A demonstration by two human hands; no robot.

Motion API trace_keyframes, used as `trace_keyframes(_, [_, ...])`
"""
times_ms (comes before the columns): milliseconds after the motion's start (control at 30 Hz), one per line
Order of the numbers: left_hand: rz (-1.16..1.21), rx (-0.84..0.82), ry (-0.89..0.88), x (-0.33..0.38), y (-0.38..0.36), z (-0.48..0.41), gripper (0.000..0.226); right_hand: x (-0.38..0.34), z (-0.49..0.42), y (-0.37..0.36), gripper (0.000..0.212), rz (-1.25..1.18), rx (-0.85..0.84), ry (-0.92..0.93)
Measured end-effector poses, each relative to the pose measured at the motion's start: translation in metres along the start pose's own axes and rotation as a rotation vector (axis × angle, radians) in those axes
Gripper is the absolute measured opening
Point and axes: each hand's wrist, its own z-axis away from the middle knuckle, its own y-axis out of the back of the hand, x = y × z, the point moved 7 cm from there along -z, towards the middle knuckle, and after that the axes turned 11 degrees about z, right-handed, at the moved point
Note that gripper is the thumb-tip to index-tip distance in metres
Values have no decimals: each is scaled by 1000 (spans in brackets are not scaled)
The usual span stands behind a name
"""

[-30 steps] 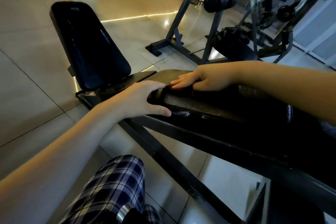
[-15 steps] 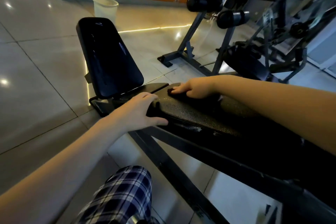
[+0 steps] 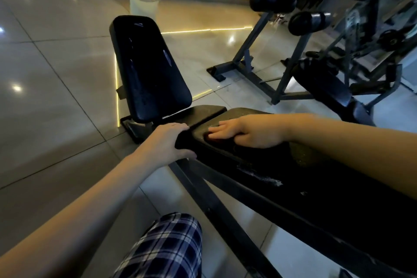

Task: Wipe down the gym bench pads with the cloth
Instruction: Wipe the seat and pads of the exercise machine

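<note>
A long black bench pad (image 3: 293, 165) runs from the lower right toward the centre, speckled and wet-looking. My left hand (image 3: 167, 142) grips its near end, fingers over the top and thumb along the side. My right hand (image 3: 250, 132) lies flat on top of the pad close to that end, fingers straight, pressing on a dark cloth (image 3: 222, 145) that shows only as a dark patch under the fingers. Beyond the end sit a small flat seat pad (image 3: 203, 113) and a tilted glossy back pad (image 3: 151, 70).
The bench's dark steel frame (image 3: 225, 216) slants across the tiled floor below the pad. My plaid-clad knee (image 3: 167, 248) is at the bottom centre. Another machine with roller pads (image 3: 306, 21) stands at the right rear. A white bin (image 3: 143, 2) stands by the orange wall.
My right hand has slid a little across the pad's end toward me, still flat. My left hand has kept its grip. The view has tilted up and shifted.
</note>
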Motion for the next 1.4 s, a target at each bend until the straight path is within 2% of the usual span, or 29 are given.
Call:
trace_keyframes(100, [31,38,-29,-6,2,-3,39,-10,-58,9,54,12,22,9])
trace_keyframes(233, [48,64,-12,-6,6,-6,41,-10,-83,14,51,33,37,-12])
trace_keyframes(367, [17,59,5,-5,4,-7,39,-18,-63,14,52,17,93,30])
trace_keyframes(567, [-31,0,58,-8,2,-8,73,-39,25,-2,49,146,70,227])
trace_keyframes(667, [-59,-51,69,-10,2,-4,90,-44,47,-11,42,179,30,249])
trace_keyframes(733, [-43,-67,61,-10,6,-2,87,-50,33,-10,39,251,12,223])
trace_keyframes(833, [-74,-89,43,-8,6,0,81,-65,-20,-8,34,482,-9,178])
trace_keyframes(967, [-66,-128,116,-17,-2,9,113,-74,-72,-8,29,610,3,74])
trace_keyframes(1033, [-112,-134,65,-17,-5,16,116,-74,-65,-11,30,632,18,80])
trace_keyframes(1133, [-157,-83,-123,1,-11,25,110,-75,-15,-18,32,687,17,160])
trace_keyframes(1200, [-167,-86,-235,12,-21,28,106,-68,31,-26,32,645,-50,159])
trace_keyframes(1267, [-160,-106,-271,19,-27,28,106,-66,80,-37,35,566,-109,166])
trace_keyframes(1333, [-182,-105,-287,23,-29,25,106,-70,112,-38,37,645,-10,235])
trace_keyframes(1400, [-196,-109,-323,29,-30,25,104,-66,120,-37,37,715,22,226])
